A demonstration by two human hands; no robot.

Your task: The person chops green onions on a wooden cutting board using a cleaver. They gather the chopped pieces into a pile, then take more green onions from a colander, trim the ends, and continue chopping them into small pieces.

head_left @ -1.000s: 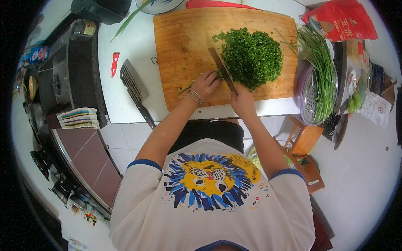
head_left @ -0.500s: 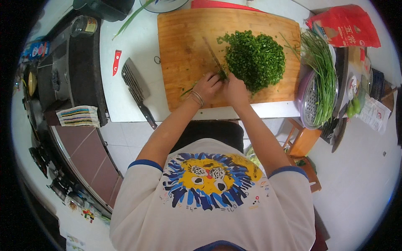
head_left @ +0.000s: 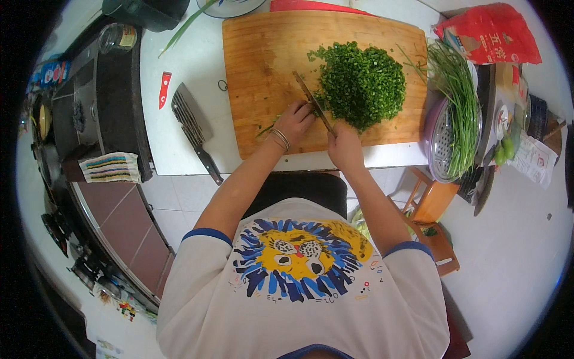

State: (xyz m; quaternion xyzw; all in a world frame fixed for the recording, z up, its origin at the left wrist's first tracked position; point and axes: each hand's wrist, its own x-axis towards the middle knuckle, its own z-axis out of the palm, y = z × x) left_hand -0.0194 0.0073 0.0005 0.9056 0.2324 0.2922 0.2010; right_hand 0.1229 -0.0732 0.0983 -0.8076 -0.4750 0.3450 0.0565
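Observation:
My right hand (head_left: 345, 145) grips the handle of a knife (head_left: 313, 99), whose narrow-looking blade slants up and left over the wooden cutting board (head_left: 263, 66). Just left of the blade, my left hand (head_left: 295, 124) is closed with curled fingers, pressing on a small bunch of chives; a few green stems (head_left: 266, 127) poke out by its wrist. The fingers mostly hide the bunch. To the right of the blade lies a large heap of finely chopped chives (head_left: 363, 84), with small bits scattered around it.
A purple colander (head_left: 438, 143) with long uncut chives (head_left: 459, 113) stands right of the board. On the left lie a black-handled, broad-bladed utensil (head_left: 192, 128) and a small red-handled tool (head_left: 164, 90). A red bag (head_left: 490, 36) sits at the far right, a plate (head_left: 233, 6) at the back.
My right hand has moved slightly right and toward me, and the knife has come down nearer with it, showing more of its length. The left hand stays nearly in place.

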